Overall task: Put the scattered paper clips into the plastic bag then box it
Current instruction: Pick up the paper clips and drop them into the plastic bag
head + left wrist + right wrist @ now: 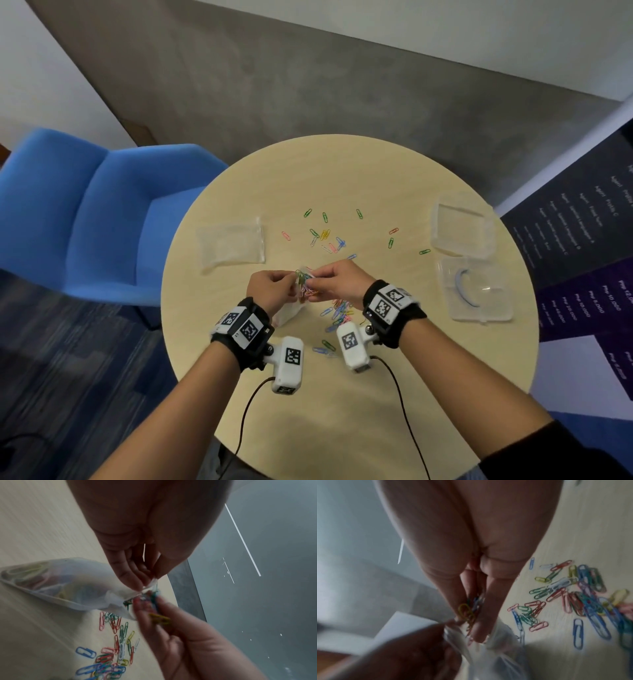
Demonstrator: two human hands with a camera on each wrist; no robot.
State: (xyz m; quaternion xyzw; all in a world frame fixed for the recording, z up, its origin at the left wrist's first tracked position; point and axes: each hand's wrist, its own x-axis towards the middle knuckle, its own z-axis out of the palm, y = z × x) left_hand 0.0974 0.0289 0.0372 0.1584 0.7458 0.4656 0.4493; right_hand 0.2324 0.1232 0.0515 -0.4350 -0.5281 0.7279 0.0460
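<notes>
My left hand (pixel 274 287) pinches the mouth of a clear plastic bag (pixel 68 584) that holds several coloured paper clips and sags onto the round table (pixel 342 411). My right hand (pixel 337 285) pinches a bunch of paper clips (pixel 468 609) at the bag's mouth (pixel 145 589). Loose clips lie in a pile (pixel 339 313) under my right wrist and more are scattered (pixel 325 236) farther back. A clear plastic box (pixel 474 287) lies at the right of the table.
A second empty plastic bag (pixel 231 245) lies flat at the table's left. A clear lid or tray (pixel 460 229) stands behind the box at the right edge. A blue armchair (pixel 85 212) stands left of the table.
</notes>
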